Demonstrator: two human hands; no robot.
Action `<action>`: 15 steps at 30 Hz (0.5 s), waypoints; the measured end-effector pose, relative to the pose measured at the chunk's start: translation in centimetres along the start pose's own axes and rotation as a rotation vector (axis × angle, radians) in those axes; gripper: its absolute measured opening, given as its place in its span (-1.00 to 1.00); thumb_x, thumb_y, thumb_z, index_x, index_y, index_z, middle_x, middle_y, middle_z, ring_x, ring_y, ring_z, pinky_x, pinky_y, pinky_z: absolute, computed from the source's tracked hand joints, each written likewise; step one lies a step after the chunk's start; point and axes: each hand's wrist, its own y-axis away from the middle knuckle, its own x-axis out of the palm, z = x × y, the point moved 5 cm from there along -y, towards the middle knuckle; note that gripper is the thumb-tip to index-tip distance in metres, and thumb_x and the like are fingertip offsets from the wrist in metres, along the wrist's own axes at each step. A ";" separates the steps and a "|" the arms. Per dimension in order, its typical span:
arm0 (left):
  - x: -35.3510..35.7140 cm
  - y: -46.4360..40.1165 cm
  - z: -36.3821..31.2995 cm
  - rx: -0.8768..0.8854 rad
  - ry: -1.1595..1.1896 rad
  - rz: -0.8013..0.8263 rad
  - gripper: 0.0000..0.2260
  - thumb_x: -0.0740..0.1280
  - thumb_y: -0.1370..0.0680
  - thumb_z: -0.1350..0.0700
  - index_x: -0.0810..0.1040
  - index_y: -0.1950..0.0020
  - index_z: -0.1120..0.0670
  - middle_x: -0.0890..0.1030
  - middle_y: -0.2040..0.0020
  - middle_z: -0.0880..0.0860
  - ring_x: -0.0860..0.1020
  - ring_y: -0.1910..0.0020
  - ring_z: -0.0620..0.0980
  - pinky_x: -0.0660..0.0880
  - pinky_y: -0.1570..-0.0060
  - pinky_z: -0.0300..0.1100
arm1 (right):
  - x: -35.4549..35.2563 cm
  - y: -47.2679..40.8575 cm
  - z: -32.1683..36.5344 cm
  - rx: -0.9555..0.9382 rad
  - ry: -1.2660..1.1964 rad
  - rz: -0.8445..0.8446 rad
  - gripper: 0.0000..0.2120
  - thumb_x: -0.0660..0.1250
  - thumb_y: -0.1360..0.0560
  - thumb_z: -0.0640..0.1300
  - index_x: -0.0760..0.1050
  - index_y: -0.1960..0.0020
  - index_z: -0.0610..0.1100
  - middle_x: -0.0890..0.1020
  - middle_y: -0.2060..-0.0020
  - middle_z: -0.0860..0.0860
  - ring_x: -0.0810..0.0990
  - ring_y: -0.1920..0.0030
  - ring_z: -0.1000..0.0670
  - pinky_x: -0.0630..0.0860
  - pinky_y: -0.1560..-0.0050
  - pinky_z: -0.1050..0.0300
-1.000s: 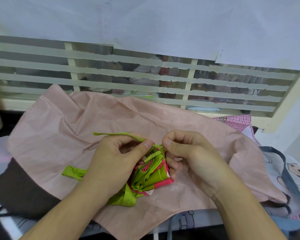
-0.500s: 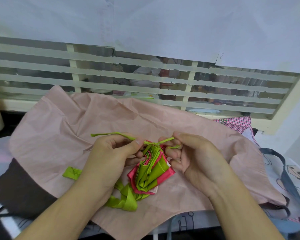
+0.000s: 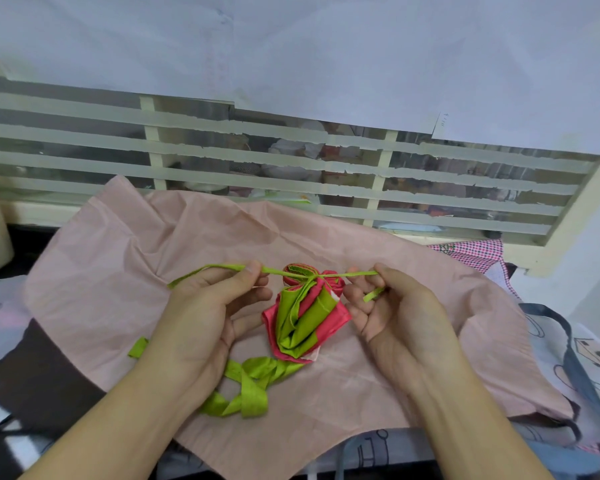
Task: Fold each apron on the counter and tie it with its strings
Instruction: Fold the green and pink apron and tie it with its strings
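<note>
While the folded green-and-pink apron (image 3: 305, 317) lies bunched on the spread pale pink apron (image 3: 118, 271) in the middle of the worktop, its thin green string (image 3: 288, 270) is drawn taut across its far end, where a knot is cinched. The string's left run is pinched between thumb and forefinger of the left hand (image 3: 208, 306), and its loose tail trails away to the left over the pink cloth. The right run is pinched by the right hand (image 3: 392, 306), with the short free end poking out beside the curled fingers. A wider green strap (image 3: 250, 386) lies coiled on the pink apron just near the bundle. A pink checked cloth (image 3: 471, 252) shows at the far right, and a cartoon-printed cloth (image 3: 568, 358) lies at the right edge. No container is seen among these things.

Compared with half a second ago, the hands are held farther apart, the string is stretched out straighter to both sides, and the bundle's far end is squeezed tighter, with more of its folds uncovered.
</note>
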 end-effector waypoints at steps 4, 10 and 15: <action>0.9 0.2 0.0 0.010 0.072 0.103 -0.81 0.42 -0.49 0.13 0.72 0.03 0.23 0.72 0.09 0.22 0.70 0.11 0.04 0.70 0.15 -0.17 | 0.8 0.6 0.0 0.018 -0.017 0.044 -0.56 0.19 -0.65 -0.16 0.45 0.40 -0.11 0.67 0.22 -0.16 0.65 0.28 -0.06 0.66 0.23 0.14; 1.5 0.0 0.2 -0.020 0.276 0.205 -0.84 0.20 -0.66 0.20 0.51 0.08 0.16 0.61 0.26 0.11 0.70 0.16 0.06 0.69 0.02 -0.08 | 1.2 0.7 -0.4 0.016 -0.093 0.044 -0.67 0.14 -0.68 -0.17 0.32 0.27 -0.10 0.31 0.41 -0.03 0.50 0.36 -0.05 0.51 0.10 0.06; 1.2 -0.5 0.5 0.000 0.233 0.145 -0.77 0.13 -0.72 0.25 0.45 0.11 0.16 0.34 0.37 0.02 0.42 0.43 -0.07 0.67 0.17 -0.15 | 1.4 0.7 -1.1 0.034 -0.164 0.057 -0.67 0.09 -0.68 -0.22 0.25 0.26 -0.06 0.19 0.39 0.02 0.21 0.39 0.02 0.37 0.21 0.09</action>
